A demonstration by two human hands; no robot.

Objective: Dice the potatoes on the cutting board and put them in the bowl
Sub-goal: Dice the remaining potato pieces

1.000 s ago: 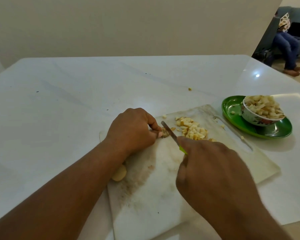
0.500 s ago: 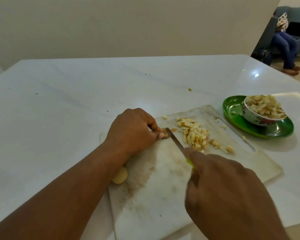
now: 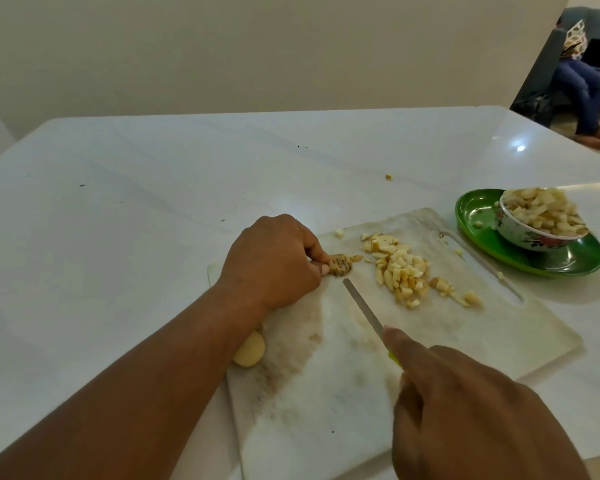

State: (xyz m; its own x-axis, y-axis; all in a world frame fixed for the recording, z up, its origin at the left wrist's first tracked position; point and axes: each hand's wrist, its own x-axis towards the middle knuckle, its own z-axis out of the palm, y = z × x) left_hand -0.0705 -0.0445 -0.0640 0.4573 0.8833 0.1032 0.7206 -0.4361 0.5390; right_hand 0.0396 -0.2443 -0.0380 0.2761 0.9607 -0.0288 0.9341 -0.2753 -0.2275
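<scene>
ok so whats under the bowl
The bowl of diced potato stands on a green plate, with a few stray bits on it. The plate's surface directly beneath the bowl is hidden.

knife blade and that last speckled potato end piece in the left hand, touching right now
Apart. The head view shows bare white cutting board between the tip of the thin metal knife blade and the speckled potato end piece pinched by the left hand.

Two bare forearms enter from the lower edge of the frame, with no sleeve, watch, ring or bracelet showing on either. The left hand (image 3: 274, 261) sits at the frame's centre on a long stretch of bare forearm. The right hand (image 3: 471, 414) fills the lower right, its wrist cut off by the frame's edge.
</scene>
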